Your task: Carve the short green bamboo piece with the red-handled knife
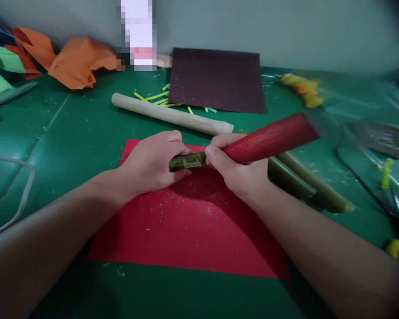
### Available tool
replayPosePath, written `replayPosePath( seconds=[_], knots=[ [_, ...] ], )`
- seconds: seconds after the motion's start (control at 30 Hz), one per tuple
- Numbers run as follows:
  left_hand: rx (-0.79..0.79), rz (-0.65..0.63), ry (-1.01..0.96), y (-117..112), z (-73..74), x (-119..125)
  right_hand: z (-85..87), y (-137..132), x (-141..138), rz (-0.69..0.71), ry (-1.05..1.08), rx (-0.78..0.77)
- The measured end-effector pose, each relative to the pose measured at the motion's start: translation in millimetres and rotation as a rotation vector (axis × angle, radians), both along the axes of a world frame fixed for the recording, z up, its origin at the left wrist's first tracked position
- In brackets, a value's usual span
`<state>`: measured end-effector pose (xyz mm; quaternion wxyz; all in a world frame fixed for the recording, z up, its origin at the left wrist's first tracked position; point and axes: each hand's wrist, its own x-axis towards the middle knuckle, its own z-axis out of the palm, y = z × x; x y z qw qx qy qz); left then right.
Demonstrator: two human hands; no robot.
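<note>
My left hand [151, 161] is closed around a short green bamboo piece [187, 161], held level above a red paper sheet [189, 230]. My right hand [237, 170] grips a tool by its red wooden handle [272, 137], which points up to the right; its working end meets the bamboo between my two hands and is hidden by my fingers. Fine shavings lie scattered on the red sheet below.
A pale wooden dowel [171, 114] lies behind my hands, with a dark sandpaper sheet [216, 79] and yellow-green offcuts [159, 98] beyond it. Two green bamboo sticks [306, 181] lie to the right. Orange paper [76, 62] is crumpled at back left on the green mat [69, 133].
</note>
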<state>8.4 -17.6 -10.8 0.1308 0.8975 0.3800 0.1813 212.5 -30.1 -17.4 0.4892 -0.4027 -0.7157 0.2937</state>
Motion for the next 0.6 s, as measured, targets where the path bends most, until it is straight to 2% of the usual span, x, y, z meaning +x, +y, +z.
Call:
replayPosePath(
  seconds=[0.1,0.27,0.47,0.6],
  knots=[
    [-0.002,-0.004,-0.001,0.1,-0.5,0.0,-1.8,-0.1,-0.9,-0.037,0.007,-0.013],
    [-0.015,-0.004,-0.033,0.4,-2.1,-1.4,-6.3,0.9,-2.6,-0.160,0.168,-0.003],
    [-0.003,-0.003,-0.020,0.7,-1.0,-0.9,-3.0,0.4,0.7,-0.030,0.033,0.024],
    [-0.002,0.002,-0.014,1.0,-0.5,0.1,0.1,0.0,0.9,0.001,0.005,0.030]
  ],
)
